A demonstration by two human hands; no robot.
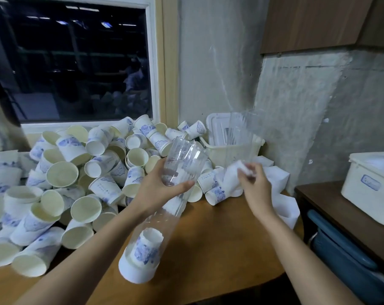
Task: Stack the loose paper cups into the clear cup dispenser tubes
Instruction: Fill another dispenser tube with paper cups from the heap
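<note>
- Lowest in the frame, the white cap [134,272] that closes the clear dispenser tube [162,219] rests on the wooden table [219,238]. With that end down, anything dropped in slides to the bottom.
- Just above the cap, a short stack of nested cups [147,247] sits inside the tube with its printed sides showing. Most of the tube above it is bare, so I judge the filling barely begun.
- At mid-frame the left hand [158,186] is wrapped round the upper part of the tube, thumb across the front and fingers visible through the plastic. It holds the tube slanted, with the open mouth tipped up and toward the right hand.
- Right of the mouth, the right hand [256,183] is motion-blurred. It seems to pinch a paper cup [229,176] by one end with fingers together, near the mouth but not yet in it.
- Across the left half of the frame, the loose cups [76,172] are heaped in a disorderly pile within easy reach.
- Behind the hands, a cream basket [230,154] holds spare clear tubes [241,126] standing upright against the wall.
- At the right edge a white lidded box [371,183] sits on a separate surface, and a dark window [76,62] fills the upper left.
</note>
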